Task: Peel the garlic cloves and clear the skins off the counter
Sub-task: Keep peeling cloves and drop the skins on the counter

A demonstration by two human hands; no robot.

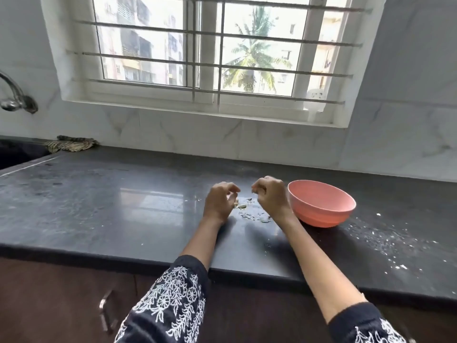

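Hands over garlic skins on dark counter (99, 206), pink bowl (321, 204) alongside.

Left hand (218, 203) and right hand (270, 196) sit close together above the counter, fingers curled inward toward each other. Left fingers seem to pinch something pale, too small to name; whether the right hand grasps anything cannot be told. Skins (249, 214) lie scattered on the counter between and just below both hands; a few pale bits, maybe cloves (241, 206), rest just beside the left hand. Bowl stands upright just right of the right wrist, contents hidden by its rim. White flecks (380, 240) spread further right. Striped cloth (70, 144) lies at the back left, near the tap (14, 95).
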